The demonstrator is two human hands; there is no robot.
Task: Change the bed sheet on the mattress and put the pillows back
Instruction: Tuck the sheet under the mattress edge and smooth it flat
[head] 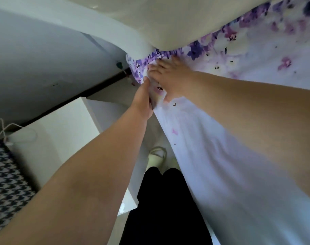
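Both forearms reach from the camera toward the bed corner. Left hand point(143, 101) has its grip closed on the hanging edge of the floral sheet point(256, 55), apparently drawing it down over the mattress corner. Right hand point(170, 76) lies flat, fingers spread, pressing the sheet on top, probably to hold it while the corner is fitted. Beyond, a cream headboard point(168, 20) abuts the corner. A white nightstand point(62, 124) stands beside the bed. No pillows visible.

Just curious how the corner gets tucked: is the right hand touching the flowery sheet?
Touching. The head view shows the right hand lying flat on the flowery sheet at the mattress corner, fingers spread on the cloth.
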